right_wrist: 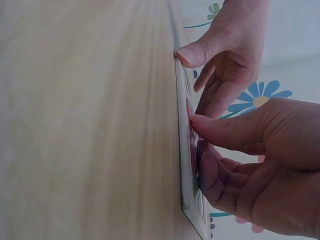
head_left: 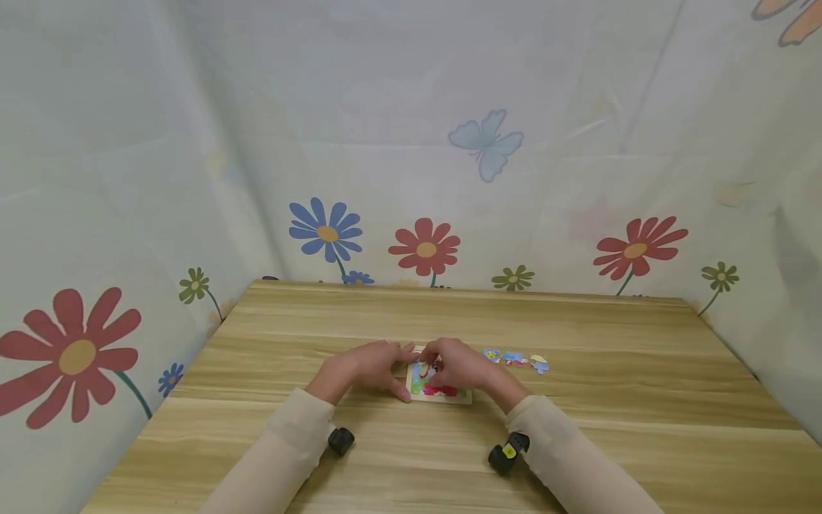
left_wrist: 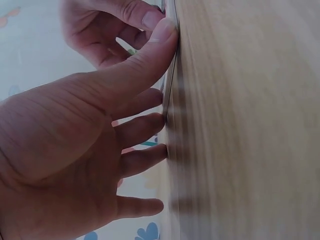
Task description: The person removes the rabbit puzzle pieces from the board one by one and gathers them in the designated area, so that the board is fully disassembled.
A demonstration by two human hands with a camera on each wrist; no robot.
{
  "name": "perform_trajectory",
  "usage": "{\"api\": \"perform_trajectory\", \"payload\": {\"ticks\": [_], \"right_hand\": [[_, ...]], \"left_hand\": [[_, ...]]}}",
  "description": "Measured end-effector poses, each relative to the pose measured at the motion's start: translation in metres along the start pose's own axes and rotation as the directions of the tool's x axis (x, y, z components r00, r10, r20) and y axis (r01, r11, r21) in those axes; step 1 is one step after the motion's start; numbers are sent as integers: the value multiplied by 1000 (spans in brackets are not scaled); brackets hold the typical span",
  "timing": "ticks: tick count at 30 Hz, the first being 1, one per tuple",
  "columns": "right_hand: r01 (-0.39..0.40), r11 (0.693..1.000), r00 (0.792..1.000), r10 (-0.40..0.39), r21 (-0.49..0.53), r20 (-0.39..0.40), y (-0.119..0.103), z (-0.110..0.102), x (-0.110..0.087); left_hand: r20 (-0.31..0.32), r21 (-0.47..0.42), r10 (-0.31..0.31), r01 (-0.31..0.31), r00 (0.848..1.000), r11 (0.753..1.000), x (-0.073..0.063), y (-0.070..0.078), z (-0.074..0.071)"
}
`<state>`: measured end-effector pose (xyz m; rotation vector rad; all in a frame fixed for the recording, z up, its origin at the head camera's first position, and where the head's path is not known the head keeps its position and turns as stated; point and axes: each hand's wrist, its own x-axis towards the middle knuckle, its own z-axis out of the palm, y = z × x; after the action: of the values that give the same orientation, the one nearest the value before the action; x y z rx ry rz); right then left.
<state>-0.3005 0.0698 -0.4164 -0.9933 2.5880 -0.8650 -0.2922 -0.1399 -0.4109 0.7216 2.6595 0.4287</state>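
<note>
A small jigsaw puzzle board (head_left: 417, 397) with a pale frame and a red, green and blue picture lies flat on the table. My left hand (head_left: 374, 364) steadies its left side, thumb at the near corner and extended fingers toward the far edge. In the left wrist view, the left thumb (left_wrist: 145, 57) presses the board's near edge. Over the picture, my right hand (head_left: 464, 368) has thumb and curled fingers about a puzzle piece (head_left: 425, 369), which is largely covered. The right wrist view shows the right fingertips (right_wrist: 207, 170) touching the picture surface.
Several loose puzzle pieces (head_left: 514, 358) lie in a row just right of the board. The wood-grain table (head_left: 578, 457) ends at the back against a flower-printed cloth (head_left: 385, 93). Black wrist cameras (head_left: 342, 441) hang beneath both sleeves.
</note>
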Motion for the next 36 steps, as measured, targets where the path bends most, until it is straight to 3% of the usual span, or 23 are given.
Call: {"api": "perform_trajectory", "payload": {"ticks": [4,9,14,36], "right_hand": [[1,1000,1000,-1,-10,4,-1,0,0],[-6,1000,1000,6,-27,0,-1,-1,1],[-8,1000,1000,8,-23,-14,-1,0,2],[20,999,999,-19,38,-28,1,0,0]], "left_hand": [[16,12,8,-8,1000,1000,-1,-1,0],[-36,34,35,-34,999,999,0,1,0],[-72,43,26,-23,997,999,0,6,1],[-53,57,-1,4,999,998,1,6,0]]}}
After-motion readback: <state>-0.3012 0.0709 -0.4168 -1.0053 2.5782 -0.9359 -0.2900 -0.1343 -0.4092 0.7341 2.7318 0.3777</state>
